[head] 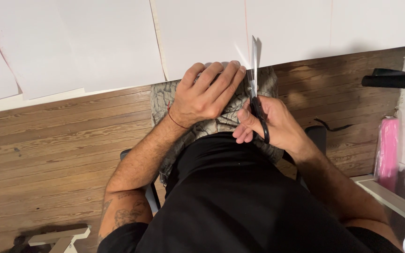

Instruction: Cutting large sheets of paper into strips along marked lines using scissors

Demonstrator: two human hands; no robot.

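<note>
Overhead, right hand (277, 124) fingers grip black-handled scissors (255, 89) cutting white paper (202, 33); left hand (207, 93) flat.

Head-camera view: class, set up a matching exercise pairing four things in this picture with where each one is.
Things:
1. black-handled metal scissors
2. large white paper sheet
3. pink plastic-wrapped roll
4. thin red wrist cord

Places:
A. at the far right edge
B. around the left hand's wrist
C. in the right hand
D. lying across the wooden plank floor

Pairs: 1-C, 2-D, 3-A, 4-B
</note>
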